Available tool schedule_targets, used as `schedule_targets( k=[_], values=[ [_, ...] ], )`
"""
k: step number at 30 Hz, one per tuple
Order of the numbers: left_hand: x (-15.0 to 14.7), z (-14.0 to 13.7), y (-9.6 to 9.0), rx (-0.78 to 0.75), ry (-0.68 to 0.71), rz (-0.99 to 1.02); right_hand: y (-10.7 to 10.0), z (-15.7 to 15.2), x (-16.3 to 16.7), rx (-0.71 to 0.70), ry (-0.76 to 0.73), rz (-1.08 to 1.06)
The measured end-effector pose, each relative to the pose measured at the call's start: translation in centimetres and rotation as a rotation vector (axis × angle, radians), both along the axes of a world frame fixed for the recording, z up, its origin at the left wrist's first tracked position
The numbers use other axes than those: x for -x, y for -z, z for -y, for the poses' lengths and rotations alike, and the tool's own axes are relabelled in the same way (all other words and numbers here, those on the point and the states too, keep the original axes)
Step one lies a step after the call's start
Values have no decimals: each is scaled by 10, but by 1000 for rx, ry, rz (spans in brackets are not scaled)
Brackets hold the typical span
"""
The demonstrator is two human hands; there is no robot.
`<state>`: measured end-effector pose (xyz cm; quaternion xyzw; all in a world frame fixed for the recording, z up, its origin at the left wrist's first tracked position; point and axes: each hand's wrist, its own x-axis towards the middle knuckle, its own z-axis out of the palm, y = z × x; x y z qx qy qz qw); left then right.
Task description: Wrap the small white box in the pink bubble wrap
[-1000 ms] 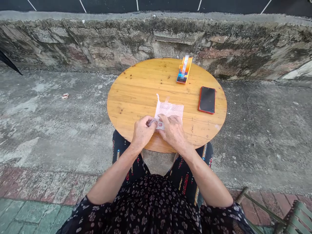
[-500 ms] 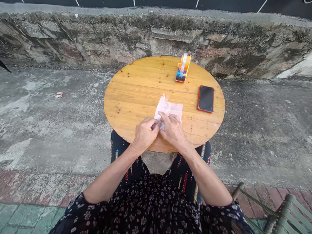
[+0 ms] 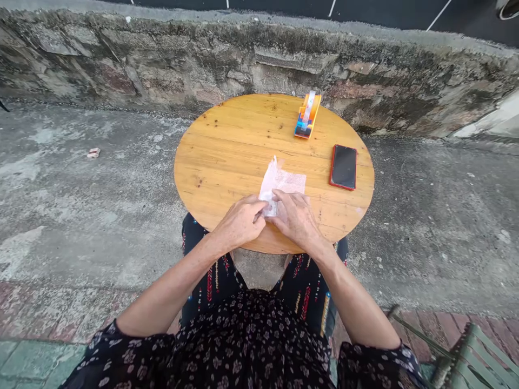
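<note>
A thin, pinkish-white sheet of paper [image 3: 287, 181], creased and uneven at its far left corner, lies on the round wooden table [image 3: 227, 146] in front of me. At its near left edge is my left hand [image 3: 243, 219], index finger stretched onto the paper and thumb apart below. My right hand [image 3: 298, 219] rests over the near right part, fingers bent and spread on the sheet, thumb along the near edge. A whitish, folded-looking strip shows between the two hands. The fingers hide part of the near edge.
An orange and blue tape dispenser [image 3: 307, 116] with a roll of clear tape stands at the table's far side. A phone [image 3: 344, 167] in a red case lies at the right. Beyond the table runs a stone wall [image 3: 182, 70]. A green slatted chair [image 3: 482, 356] is at lower right.
My left finger and thumb have parted; the dark purplish bit between them is out of sight. My right hand has shifted slightly right, and more of the near left paper shows.
</note>
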<state>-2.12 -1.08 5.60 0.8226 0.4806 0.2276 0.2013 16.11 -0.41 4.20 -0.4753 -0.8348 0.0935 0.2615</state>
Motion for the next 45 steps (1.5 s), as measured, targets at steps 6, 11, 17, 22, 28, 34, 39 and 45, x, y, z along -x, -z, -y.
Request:
schedule_targets(
  k=[6, 11, 17, 22, 28, 34, 39, 45],
  values=[
    [6, -3, 9, -141, 83, -91, 1, -2, 1, -2, 12, 11],
    [9, -5, 17, -316, 93, -67, 2, 0, 0, 3, 25, 19],
    [12, -8, 21, -391, 208, -38, -1, 0, 2, 27, 11, 38],
    [12, -9, 17, -363, 275, -31, -10, 8, -23, 44, 1, -40],
    [11, -11, 21, -379, 295, 29, 8, 30, -68, 266, 248, -248],
    [11, -12, 22, -389, 306, 56, 19, 26, -60, 478, 326, -589],
    [10, -12, 18, -413, 323, 24, 20, 9, -43, 423, 328, -630],
    [10, -14, 19, -396, 317, 22, 26, 3, -31, 293, 370, -472]
  ],
)
